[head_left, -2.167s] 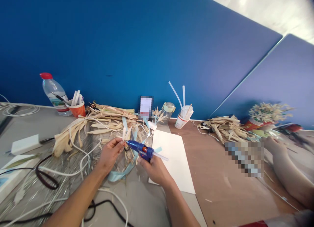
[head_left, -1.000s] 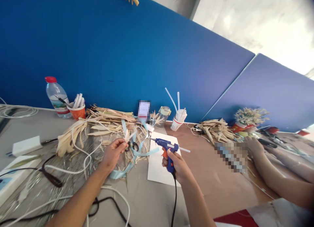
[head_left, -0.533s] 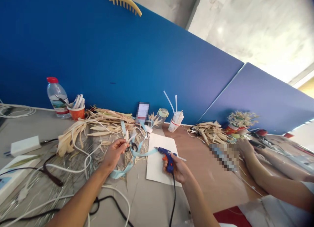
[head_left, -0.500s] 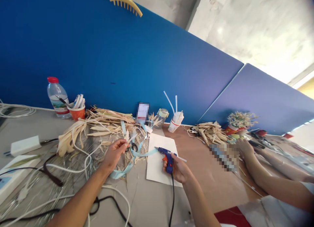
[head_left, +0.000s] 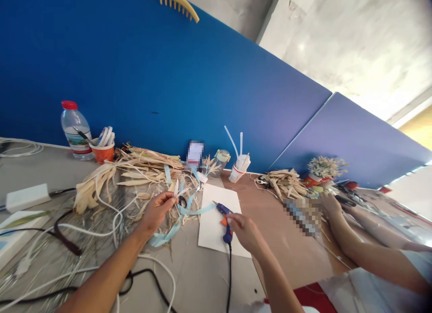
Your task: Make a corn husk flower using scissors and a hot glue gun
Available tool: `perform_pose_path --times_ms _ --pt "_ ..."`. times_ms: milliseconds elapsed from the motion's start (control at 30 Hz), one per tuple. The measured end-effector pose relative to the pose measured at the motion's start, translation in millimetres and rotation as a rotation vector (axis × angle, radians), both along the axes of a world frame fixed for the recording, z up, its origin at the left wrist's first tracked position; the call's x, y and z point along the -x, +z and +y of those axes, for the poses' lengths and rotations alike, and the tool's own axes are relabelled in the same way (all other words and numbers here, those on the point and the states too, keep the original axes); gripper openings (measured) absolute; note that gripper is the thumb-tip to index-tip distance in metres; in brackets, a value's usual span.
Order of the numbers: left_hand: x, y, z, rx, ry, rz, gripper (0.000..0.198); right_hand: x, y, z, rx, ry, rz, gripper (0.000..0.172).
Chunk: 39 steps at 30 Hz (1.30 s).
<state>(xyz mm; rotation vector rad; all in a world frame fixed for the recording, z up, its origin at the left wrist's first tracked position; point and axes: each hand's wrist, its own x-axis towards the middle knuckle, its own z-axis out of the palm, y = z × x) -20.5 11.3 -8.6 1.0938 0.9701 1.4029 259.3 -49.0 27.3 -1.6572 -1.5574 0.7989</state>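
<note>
My left hand (head_left: 160, 209) is closed, its thumb and fingers pinching a small pale piece of corn husk (head_left: 176, 189) with pointed, petal-like tips. To the right, the blue hot glue gun (head_left: 227, 229) with its orange trigger is over a white sheet of paper (head_left: 211, 234), nozzle towards the upper left and black cord running down. My right hand (head_left: 245, 229) pinches at the rear of the gun with its fingertips; the handle is outside the palm. Light blue ribbon (head_left: 168, 236) curls between my hands, and black-handled scissors (head_left: 182, 201) lie partly hidden beside my left hand.
Dried corn husks (head_left: 148, 160) are heaped behind my left hand, with white cables (head_left: 101, 232) in front. A bottle (head_left: 76, 133), an orange cup (head_left: 103, 153) and a cup of glue sticks (head_left: 238, 173) line the blue partition (head_left: 135, 79). At right, a co-worker's arms (head_left: 357, 243) reach over the table.
My right hand has moved off the glue gun's handle to a fingertip pinch at its rear. The white stick behind the gun no longer shows. My left hand keeps its pinch.
</note>
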Motion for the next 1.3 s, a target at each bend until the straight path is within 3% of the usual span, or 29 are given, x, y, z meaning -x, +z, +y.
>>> perform_pose_path --times_ms 100,233,367,900,1300 --pt "0 -1.3 0 -0.002 -0.015 -0.004 0.022 48 2.4 13 -0.063 0.093 0.156 0.026" --pt "-1 -4.4 1 0.022 -0.024 -0.032 0.025 115 -7.3 37 -0.113 0.127 0.334 0.021" --pt "-1 -9.0 2 0.080 -0.027 -0.074 0.024 151 -15.0 47 -0.097 0.135 0.531 0.015" --pt "-5 -9.7 -2 0.123 -0.045 -0.028 0.017 154 -23.6 50 -0.148 0.082 0.514 0.008" --pt "-10 -2.0 -7 0.042 0.035 0.172 0.018 156 -26.7 49 -0.135 0.014 0.572 0.007"
